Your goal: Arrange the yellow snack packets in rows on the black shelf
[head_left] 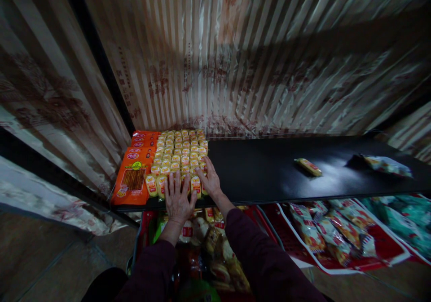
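Observation:
Rows of small yellow wrapped snack cakes [182,151] stand packed together at the left end of a black shelf [249,171]. My left hand [178,198] lies over the front row, its fingers stretched out and touching the packs. At the right side of the block, my right hand [210,178] rests with its fingers spread against the cakes. Neither hand is wrapped round a pack. Orange snack bags [134,171] lie flat beside the block on its left. The packs beneath my fingers are partly hidden.
One yellow pack [309,167] and a clear-and-blue bag [387,166] lie farther right on the shelf. Below stand a basket of mixed snacks [202,237], a red basket [387,248] of wrapped packs and green packages [404,216]. A striped curtain [235,68] hangs behind; a dark post [97,55] rises at left.

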{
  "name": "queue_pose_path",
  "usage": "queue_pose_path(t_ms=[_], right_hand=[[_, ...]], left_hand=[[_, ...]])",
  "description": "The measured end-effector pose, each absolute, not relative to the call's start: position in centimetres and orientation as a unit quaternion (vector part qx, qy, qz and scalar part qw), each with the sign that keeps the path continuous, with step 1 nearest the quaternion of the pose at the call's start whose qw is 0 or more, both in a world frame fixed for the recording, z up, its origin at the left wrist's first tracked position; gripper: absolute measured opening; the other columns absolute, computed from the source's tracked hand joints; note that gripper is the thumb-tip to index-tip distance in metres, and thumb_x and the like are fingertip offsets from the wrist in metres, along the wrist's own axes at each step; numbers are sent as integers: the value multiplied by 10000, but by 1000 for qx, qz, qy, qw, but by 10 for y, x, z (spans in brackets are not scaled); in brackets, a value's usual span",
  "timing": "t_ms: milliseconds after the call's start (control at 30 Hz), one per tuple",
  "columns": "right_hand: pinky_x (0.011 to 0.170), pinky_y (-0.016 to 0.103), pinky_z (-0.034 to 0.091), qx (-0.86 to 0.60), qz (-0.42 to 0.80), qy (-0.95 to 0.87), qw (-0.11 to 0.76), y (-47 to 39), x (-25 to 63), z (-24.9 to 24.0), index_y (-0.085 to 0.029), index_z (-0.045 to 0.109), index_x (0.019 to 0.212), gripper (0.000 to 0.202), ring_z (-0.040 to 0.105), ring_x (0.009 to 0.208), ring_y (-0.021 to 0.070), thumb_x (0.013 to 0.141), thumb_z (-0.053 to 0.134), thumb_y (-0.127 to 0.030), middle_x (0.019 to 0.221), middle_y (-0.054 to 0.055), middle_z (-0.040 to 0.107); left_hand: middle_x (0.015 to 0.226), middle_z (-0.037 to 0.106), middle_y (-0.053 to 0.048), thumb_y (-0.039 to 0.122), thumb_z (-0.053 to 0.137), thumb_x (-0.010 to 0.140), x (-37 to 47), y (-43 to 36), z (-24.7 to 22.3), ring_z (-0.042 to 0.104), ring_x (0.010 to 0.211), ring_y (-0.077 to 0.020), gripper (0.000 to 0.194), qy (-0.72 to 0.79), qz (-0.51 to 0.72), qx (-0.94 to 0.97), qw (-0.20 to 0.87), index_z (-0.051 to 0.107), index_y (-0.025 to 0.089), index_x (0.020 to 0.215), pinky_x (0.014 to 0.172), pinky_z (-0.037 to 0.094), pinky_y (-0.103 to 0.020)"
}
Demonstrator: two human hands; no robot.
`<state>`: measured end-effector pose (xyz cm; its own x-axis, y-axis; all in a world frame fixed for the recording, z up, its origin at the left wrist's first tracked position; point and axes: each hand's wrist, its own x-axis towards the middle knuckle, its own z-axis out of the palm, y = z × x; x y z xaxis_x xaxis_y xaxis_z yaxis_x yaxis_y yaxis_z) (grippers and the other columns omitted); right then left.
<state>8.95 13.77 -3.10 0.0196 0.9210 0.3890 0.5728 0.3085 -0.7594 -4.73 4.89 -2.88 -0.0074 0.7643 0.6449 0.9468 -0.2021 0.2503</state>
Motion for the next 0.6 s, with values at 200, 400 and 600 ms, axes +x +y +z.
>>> queue_pose_path(t_ms=[200,400,600], right_hand=[[1119,452,315,-570,203,-654,454,136,91,-30,-183,335,1423,663,302,1391,246,877,394,-553,1481,122,360],[1107,454,329,-577,193,-654,450,132,94,-32,-151,330,1421,677,312,1384,257,876,400,-546,1469,149,372],[1123,457,296,-575,203,-647,457,126,98,-30,-133,310,1430,708,325,1374,262,870,399,-557,1471,155,366]], left_hand=[[1528,271,-112,357,538,833,-48,49,-31,145,1430,-325,587,-617,-346,-693,142,429,219,1394,1134,194,-550],[1524,285,-107,363,547,828,-49,47,-33,153,1430,-316,590,-613,-357,-689,151,431,233,1392,1138,189,-544],[1512,299,-140,388,546,825,-51,46,-34,198,1418,-320,563,-605,-354,-696,153,483,205,1354,1135,181,-542]])
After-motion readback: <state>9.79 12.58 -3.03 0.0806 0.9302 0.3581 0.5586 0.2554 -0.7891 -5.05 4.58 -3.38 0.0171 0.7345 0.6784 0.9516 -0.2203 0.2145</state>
